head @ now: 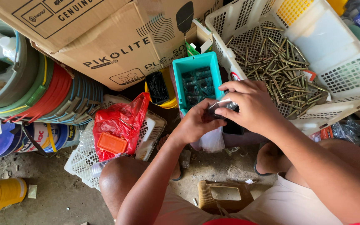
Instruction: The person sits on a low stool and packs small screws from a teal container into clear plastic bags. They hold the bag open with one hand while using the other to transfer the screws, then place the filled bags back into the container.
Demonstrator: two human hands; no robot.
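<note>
My left hand (194,125) and my right hand (251,104) meet in front of me, both closed around a small clear plastic packet (221,106) with dark pieces inside. Just beyond my hands sits a teal plastic tub (180,79) filled with similar dark packets. To its right a white slotted basket (334,54) holds several long brass-coloured screws (284,66). A clear bag (212,139) hangs below my hands.
Cardboard boxes (105,37) are stacked behind. A red plastic bag (119,125) with an orange lid lies in a white crate (84,162) at left. Stacked coloured buckets (42,91), a yellow bottle (1,196) and a small brown stool (226,196) stand on the dirt floor.
</note>
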